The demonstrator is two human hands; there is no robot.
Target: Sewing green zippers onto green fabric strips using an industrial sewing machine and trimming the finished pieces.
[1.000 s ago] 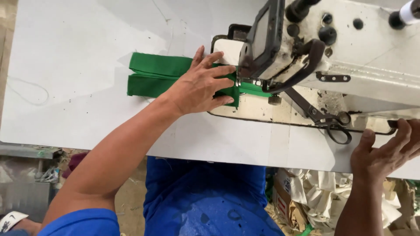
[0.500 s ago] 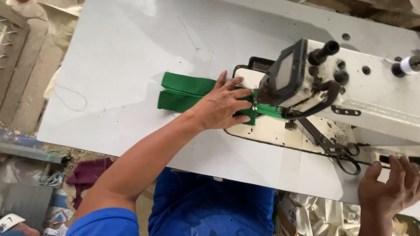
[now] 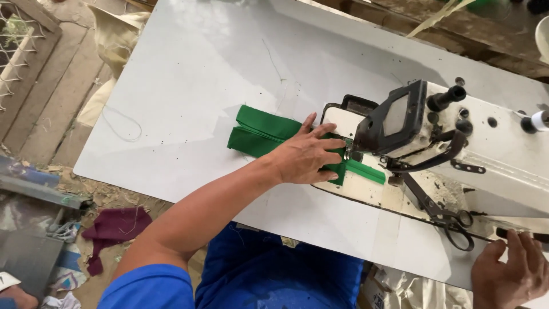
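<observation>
Stitching was the step in hand: the left hand [image 3: 306, 155] lay flat, fingers spread, pressing the folded green fabric strip [image 3: 269, 133] onto the white counter [image 3: 189, 86] and feeding its end under the presser foot [image 3: 347, 150] of the sewing machine [image 3: 457, 143]. The right hand [image 3: 512, 274] rested loosely curled at the counter's near edge, beside black scissors [image 3: 457, 226], grasping nothing. Judged from this, the next move called for steady guidance, fingertips clear of the needle.

The right hand [image 3: 512, 274] has dropped from the sewing machine [image 3: 457, 149] to the table's [image 3: 189, 86] near edge. More green fabric [image 3: 260, 131] lies exposed beyond the left hand [image 3: 306, 154].
</observation>
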